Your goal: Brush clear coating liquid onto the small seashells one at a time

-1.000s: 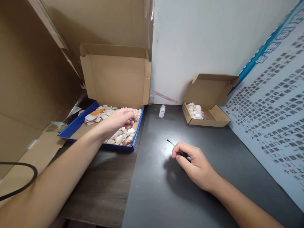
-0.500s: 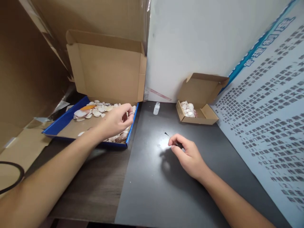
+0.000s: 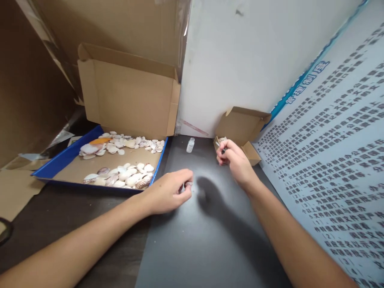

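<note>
Seen from my remote seat, the left hand (image 3: 168, 193) hangs over the dark grey work surface (image 3: 177, 240), just right of the blue-walled box (image 3: 64, 158). Its thumb and forefinger are drawn narrow around a small pale piece (image 3: 188, 184), which I take for a shell; most of it is hidden by the fingers. The right hand (image 3: 235, 161), farther off and to the right, is curled around a slim tool (image 3: 223, 151), dark where it shows between the fingers; its full form I cannot tell. That hand covers the near left part of the small cardboard box (image 3: 251, 153). Between the two hands, at the far side, a small glass bottle (image 3: 190, 145) stands upright near the wall. In the blue-walled box, shells lie in a near group (image 3: 129, 175) and a far group (image 3: 112, 148), with an orange piece (image 3: 100, 141) at the far left.

Handling, in my judgement: the held piece should be light, stiff and rather brittle, its smooth face apt to slip. I would grip opposite edges of the rim, lightly, leaving the broad face free. The tool wants a pen-like hold on its thicker part. The bottle looks light and easily tipped; I would take it by the body, below the neck.
</note>
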`<state>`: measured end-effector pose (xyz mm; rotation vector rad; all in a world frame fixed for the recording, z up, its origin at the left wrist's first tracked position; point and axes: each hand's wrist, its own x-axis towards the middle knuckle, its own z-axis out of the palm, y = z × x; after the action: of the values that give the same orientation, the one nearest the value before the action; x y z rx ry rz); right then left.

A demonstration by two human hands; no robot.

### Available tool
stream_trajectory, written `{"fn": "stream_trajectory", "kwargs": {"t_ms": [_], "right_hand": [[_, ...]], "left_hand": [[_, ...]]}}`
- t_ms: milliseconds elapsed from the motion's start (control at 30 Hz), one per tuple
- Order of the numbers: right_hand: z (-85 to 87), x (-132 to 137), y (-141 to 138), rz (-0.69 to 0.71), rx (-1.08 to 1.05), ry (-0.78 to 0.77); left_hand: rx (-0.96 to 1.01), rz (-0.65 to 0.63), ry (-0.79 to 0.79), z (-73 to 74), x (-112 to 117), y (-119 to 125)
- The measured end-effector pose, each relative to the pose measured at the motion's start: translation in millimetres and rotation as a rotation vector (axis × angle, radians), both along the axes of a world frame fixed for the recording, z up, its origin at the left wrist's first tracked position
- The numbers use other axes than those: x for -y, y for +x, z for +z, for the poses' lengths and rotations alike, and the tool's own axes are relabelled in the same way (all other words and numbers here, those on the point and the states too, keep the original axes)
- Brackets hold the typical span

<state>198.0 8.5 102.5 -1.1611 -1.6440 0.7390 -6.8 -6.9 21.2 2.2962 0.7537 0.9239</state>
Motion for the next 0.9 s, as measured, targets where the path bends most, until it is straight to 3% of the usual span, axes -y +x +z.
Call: {"fn": "stream_trajectory", "kwargs": {"t_ms": [67, 233, 333, 467, 567, 700, 900], "right_hand": [[10.0, -18, -5, -0.002, -0.052, -0.016], [30.6, -49, -18, 0.061, -0.14, -0.05], [39.6, -53, -19, 0.095, -0.173, -0.056], [43.9, -50, -11, 0.128, -0.167, -0.063], [45.7, -46, -5, 0.114, -0.156, -0.065], [48.8, -44, -1, 0.084, -0.131, -0.07], [44.1, -49, -1, 0.079, -0.025, -0.069]], "left_hand": [[0.094, 0.055, -0.064, 0.8, 2, 0], [0.173, 0.03, -0.208, 10.0, 6, 25], [0.147, 0.283, -0.353, 15.8, -19, 44], [0.128, 0.582, -0.353, 21.6, -62, 58], [0.059, 0.743, -0.351, 23.8, -79, 62], [-0.045, 0.799, -0.291, 24.4, -88, 67], [-0.142, 0.777, -0.139, 21.8, -94, 70]]}}
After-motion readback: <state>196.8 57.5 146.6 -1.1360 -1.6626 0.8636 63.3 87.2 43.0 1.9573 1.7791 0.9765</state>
